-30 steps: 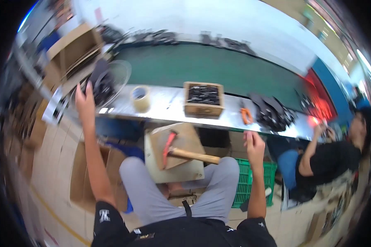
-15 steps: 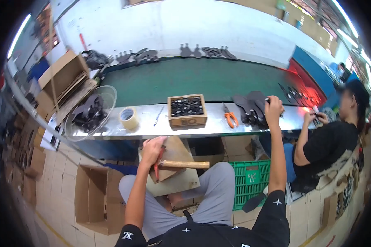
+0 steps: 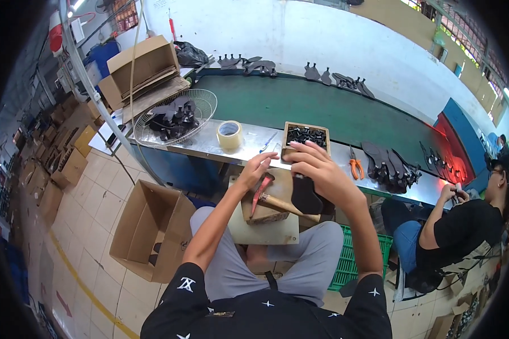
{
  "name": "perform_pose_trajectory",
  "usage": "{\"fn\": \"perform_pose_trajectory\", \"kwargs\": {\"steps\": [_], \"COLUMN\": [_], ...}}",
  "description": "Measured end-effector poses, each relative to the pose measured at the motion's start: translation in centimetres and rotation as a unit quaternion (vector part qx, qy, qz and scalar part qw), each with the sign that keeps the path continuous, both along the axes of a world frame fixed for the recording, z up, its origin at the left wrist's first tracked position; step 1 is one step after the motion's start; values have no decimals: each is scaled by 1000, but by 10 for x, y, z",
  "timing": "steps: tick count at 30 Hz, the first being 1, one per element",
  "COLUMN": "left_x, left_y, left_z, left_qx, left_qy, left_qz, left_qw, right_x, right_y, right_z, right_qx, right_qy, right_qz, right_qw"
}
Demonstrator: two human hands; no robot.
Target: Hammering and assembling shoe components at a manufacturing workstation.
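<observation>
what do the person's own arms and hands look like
The left sleeve is short and black with a white letter-like emblem; the right sleeve, also short and black, has a white star-like mark. The left hand and right hand are both bare: no gloves or watch show.

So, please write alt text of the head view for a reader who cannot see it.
A person's right hand holds a dark piece over a hammer, the left hand near its red head. On the bench are a wire basket, a tape roll, a wooden box of black parts and orange-handled pliers; a co-worker sits at right.
</observation>
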State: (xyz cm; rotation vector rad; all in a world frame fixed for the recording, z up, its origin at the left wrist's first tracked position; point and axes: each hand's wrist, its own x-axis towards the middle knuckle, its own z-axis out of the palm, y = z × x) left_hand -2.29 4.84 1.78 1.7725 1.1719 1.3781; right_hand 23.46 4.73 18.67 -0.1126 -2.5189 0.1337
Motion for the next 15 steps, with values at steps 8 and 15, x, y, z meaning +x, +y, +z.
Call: {"fn": "perform_pose_trajectory", "kwargs": {"steps": [8, 15], "left_x": [63, 60], "left_y": [-128, -165], "left_z": [90, 103], "left_qx": [-129, 16], "left_qy": [-260, -285], "left_qz": [-56, 192], "left_qw": [955, 939], "right_x": [-35, 7], "right_y": [-18, -63], "right_z": [-67, -196], "right_qx": [-213, -133], "right_qy": [146, -127], "right_qz": [-45, -281], "right_qw": [965, 942]}}
